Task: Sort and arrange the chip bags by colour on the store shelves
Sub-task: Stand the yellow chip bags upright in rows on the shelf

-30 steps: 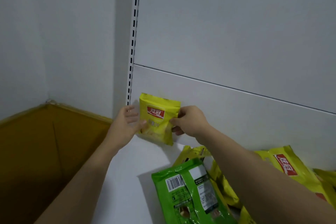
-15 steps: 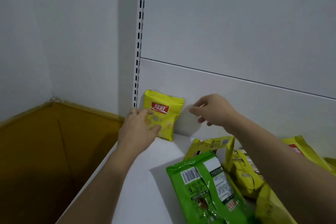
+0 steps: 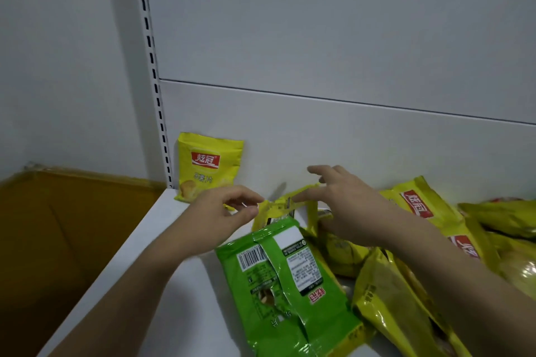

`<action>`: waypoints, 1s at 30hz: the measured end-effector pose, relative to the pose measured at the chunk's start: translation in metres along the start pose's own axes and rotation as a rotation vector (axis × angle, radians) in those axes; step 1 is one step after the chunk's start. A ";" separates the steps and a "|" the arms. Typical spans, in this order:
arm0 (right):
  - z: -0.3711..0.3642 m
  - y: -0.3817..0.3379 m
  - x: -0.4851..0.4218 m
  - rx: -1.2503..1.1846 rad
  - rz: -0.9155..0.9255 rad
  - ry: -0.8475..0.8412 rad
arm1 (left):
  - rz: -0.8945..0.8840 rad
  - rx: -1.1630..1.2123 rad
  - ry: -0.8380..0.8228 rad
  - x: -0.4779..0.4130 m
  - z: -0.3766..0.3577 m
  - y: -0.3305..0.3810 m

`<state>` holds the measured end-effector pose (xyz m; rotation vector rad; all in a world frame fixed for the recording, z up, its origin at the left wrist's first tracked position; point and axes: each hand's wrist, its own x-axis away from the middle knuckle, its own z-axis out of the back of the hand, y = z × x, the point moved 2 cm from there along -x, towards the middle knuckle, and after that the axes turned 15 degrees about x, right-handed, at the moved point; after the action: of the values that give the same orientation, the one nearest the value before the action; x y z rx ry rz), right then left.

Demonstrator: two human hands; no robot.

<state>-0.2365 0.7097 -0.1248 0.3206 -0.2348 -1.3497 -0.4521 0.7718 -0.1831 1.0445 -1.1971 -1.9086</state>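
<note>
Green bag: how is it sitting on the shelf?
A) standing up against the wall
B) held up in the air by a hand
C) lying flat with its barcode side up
C: the green bag lies flat on the shelf, with its barcode and white label facing up.

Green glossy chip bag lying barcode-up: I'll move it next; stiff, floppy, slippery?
The green foil chip bag probably flexes: its film is creased along the seam. Its shiny surface looks slippery. Lying flat on the white shelf, it likely slides, not rolls.
</note>
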 end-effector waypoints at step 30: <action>0.024 -0.018 -0.046 -1.115 -0.374 0.303 | -0.043 0.738 0.518 0.002 0.042 0.018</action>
<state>-0.2711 0.7487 -0.1082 -0.3956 0.8566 -1.5680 -0.4883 0.7806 -0.1561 1.8124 -1.5829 -1.0870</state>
